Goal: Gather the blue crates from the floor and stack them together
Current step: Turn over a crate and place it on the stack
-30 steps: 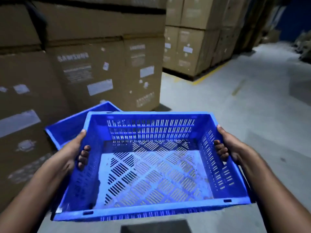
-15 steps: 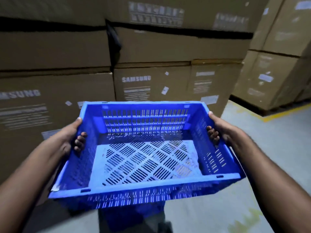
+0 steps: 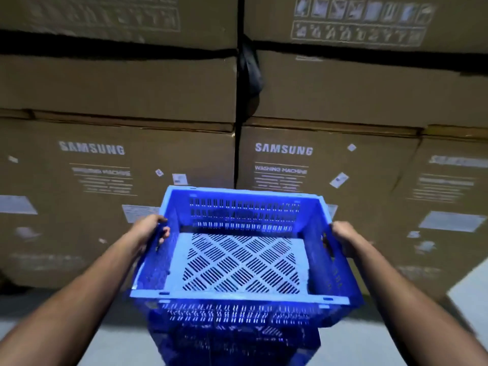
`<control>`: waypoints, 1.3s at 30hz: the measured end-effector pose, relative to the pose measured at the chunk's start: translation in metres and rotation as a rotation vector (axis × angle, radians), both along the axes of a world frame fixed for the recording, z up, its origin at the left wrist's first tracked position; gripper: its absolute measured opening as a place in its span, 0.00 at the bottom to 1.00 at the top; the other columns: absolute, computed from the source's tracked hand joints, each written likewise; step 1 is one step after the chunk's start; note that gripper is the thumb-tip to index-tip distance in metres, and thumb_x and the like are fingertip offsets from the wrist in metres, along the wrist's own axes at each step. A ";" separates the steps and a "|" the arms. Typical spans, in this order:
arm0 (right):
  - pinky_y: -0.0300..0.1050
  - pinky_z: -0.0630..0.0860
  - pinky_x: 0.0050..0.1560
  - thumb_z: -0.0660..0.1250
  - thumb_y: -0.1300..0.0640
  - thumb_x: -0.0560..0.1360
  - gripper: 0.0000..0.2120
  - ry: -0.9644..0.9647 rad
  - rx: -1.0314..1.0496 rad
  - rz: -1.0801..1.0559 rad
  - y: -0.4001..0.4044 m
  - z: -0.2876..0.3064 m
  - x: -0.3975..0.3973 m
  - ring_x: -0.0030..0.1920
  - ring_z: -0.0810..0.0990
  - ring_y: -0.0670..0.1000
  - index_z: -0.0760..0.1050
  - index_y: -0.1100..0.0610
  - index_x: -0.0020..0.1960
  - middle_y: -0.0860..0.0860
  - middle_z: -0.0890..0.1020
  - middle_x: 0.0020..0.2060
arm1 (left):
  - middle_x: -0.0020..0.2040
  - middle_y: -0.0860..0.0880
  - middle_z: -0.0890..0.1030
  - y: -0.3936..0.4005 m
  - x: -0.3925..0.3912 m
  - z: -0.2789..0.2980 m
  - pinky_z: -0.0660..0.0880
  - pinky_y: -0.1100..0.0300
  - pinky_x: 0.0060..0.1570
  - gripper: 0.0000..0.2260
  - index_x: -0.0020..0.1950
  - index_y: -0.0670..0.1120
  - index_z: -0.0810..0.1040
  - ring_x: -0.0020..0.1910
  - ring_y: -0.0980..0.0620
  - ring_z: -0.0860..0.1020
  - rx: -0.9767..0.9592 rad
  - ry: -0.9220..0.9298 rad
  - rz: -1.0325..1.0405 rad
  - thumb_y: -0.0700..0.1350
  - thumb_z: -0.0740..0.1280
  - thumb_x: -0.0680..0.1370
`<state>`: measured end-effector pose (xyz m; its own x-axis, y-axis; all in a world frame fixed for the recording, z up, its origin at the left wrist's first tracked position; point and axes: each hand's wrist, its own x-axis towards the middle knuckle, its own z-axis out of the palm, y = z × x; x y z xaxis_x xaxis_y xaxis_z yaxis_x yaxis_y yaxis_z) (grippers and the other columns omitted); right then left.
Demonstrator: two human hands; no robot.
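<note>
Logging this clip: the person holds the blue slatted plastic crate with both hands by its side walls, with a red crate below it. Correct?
Not quite: the head view shows the crate below is blue, not red. Left hand and right hand do hold the blue slatted plastic crate by its side walls.

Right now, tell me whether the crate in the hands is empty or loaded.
Empty. The held blue crate shows its whole slotted floor bare; the left hand and right hand grip its side walls.

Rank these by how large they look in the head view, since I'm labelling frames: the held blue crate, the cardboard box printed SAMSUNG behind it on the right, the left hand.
1. Cardboard box, though it stands farther away.
2. Held blue crate, nearer the camera.
3. Left hand, gripping the crate's side.
</note>
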<state>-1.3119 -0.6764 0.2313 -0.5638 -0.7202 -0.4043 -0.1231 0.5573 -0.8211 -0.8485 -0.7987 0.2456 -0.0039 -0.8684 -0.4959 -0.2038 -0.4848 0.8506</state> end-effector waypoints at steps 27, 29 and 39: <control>0.58 0.38 0.76 0.42 0.16 0.64 0.58 1.210 0.159 0.745 0.091 -0.077 0.066 0.79 0.43 0.51 0.50 0.55 0.80 0.50 0.53 0.79 | 0.80 0.49 0.53 0.083 0.014 -0.109 0.44 0.57 0.75 0.51 0.79 0.48 0.55 0.79 0.52 0.49 -0.807 -1.091 -0.731 0.80 0.53 0.66; 0.62 0.42 0.75 0.42 0.16 0.64 0.58 1.233 0.162 0.690 0.090 -0.081 0.069 0.79 0.50 0.54 0.56 0.57 0.79 0.53 0.59 0.78 | 0.80 0.49 0.49 0.076 0.012 -0.104 0.43 0.58 0.75 0.55 0.80 0.48 0.51 0.79 0.53 0.45 -0.758 -1.105 -0.717 0.80 0.55 0.62; 0.62 0.55 0.75 0.41 0.13 0.57 0.66 1.176 0.287 0.554 0.083 -0.078 0.067 0.79 0.43 0.56 0.41 0.59 0.80 0.53 0.49 0.80 | 0.79 0.44 0.36 0.084 0.008 -0.096 0.38 0.54 0.76 0.62 0.78 0.41 0.39 0.78 0.49 0.36 -0.683 -1.138 -0.679 0.84 0.48 0.60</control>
